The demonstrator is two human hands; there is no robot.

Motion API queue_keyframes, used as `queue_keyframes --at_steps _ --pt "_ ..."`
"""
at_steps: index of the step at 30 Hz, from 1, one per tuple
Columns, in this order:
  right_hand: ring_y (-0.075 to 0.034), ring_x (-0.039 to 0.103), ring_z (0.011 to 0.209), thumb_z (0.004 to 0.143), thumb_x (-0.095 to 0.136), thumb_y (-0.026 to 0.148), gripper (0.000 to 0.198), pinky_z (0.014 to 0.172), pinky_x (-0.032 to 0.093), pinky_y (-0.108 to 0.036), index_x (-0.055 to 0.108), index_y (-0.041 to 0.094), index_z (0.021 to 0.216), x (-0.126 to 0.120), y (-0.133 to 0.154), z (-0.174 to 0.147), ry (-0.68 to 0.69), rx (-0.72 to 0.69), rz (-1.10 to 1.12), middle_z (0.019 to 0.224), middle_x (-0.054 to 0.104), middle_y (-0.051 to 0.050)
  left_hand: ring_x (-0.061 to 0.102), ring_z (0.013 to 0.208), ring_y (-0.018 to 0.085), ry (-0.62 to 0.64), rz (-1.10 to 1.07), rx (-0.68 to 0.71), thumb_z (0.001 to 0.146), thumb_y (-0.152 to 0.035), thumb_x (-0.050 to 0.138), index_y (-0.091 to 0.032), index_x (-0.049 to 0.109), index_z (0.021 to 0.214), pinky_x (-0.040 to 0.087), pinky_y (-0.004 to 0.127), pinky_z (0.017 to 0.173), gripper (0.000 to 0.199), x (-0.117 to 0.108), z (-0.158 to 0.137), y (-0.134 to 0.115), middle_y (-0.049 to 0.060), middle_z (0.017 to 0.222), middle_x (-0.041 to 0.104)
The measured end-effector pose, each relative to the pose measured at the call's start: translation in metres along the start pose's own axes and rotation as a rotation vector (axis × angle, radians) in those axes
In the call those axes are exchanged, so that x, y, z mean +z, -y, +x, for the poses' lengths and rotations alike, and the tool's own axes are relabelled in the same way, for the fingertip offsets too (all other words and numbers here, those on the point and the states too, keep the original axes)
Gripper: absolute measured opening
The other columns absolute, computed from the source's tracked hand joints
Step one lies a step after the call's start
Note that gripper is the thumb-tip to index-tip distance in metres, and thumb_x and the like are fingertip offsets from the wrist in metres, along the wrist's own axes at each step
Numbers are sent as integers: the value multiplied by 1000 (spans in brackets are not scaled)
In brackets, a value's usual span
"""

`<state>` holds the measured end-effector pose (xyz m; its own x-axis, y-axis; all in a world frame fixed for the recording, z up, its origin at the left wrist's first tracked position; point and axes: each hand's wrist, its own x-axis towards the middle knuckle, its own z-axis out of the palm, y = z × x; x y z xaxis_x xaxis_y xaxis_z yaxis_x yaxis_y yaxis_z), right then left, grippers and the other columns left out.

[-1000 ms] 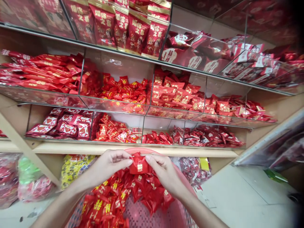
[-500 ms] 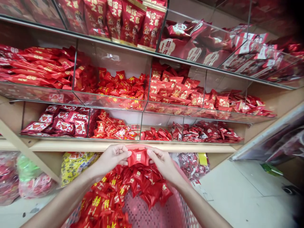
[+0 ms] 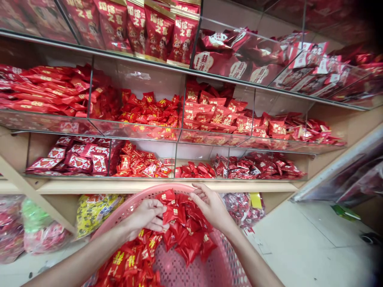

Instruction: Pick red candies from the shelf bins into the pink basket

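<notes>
My left hand (image 3: 149,217) pinches the left edge of a small red candy packet (image 3: 173,214) with a pale double-happiness print, held low over the heap. My right hand (image 3: 209,203) is apart from that packet, fingers loosely spread and empty, above the right side of the pile. Beneath both hands stands a pink perforated plastic basket (image 3: 119,213). Similar plain red packets (image 3: 190,243) fill its far part, while red packets with yellow characters (image 3: 125,259) lie at its near left.
Glass-fronted shelves ahead hold sorted red packets (image 3: 149,111), heart-printed packets (image 3: 78,161) and tall red bags (image 3: 158,32). Below the wooden ledge (image 3: 89,187) sit a yellow bag (image 3: 97,211) and a clear bag of dark red packets (image 3: 243,209). Tiled floor (image 3: 296,243) lies right.
The packet has come down toward the heap in my left hand. My right hand has released its right end and moved right, its fingers opening. The view has shifted slightly.
</notes>
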<state>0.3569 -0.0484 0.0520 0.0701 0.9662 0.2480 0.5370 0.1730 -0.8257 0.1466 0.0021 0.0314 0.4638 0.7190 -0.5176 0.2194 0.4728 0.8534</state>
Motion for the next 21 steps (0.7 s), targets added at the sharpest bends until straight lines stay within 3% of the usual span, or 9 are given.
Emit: queue_keyframes --at_steps 5,11,18,21 --pt "-14 58 72 83 50 31 36 69 46 -26 50 17 116 0 1 -1 1 11 9 84 64 -2 64 78 26 -12 -63 -18 53 -53 73 -12 42 87 51 27 66 62 3 2 5 10 76 62" --pt "-14 59 74 83 50 29 37 72 46 -27 48 18 118 3 3 -2 -6 12 2 85 63 -3 60 80 15 -25 -127 -11 58 -40 75 -11 48 92 50 29 83 53 -2 -2 8 5 88 57" --pt "-15 59 76 82 51 30 34 74 46 -29 51 19 115 5 -1 -5 1 8 2 85 64 -3 52 104 21 -13 -111 56 49 -38 79 -10 46 102 45 28 92 68 6 -19 -2 11 104 54" --pt "-15 59 77 82 51 30 33 74 47 -29 52 19 113 5 -2 -6 12 -6 8 84 63 -3 50 110 20 -1 -74 68 53 -40 75 -9 43 109 41 25 96 71 12 -24 -2 14 116 51"
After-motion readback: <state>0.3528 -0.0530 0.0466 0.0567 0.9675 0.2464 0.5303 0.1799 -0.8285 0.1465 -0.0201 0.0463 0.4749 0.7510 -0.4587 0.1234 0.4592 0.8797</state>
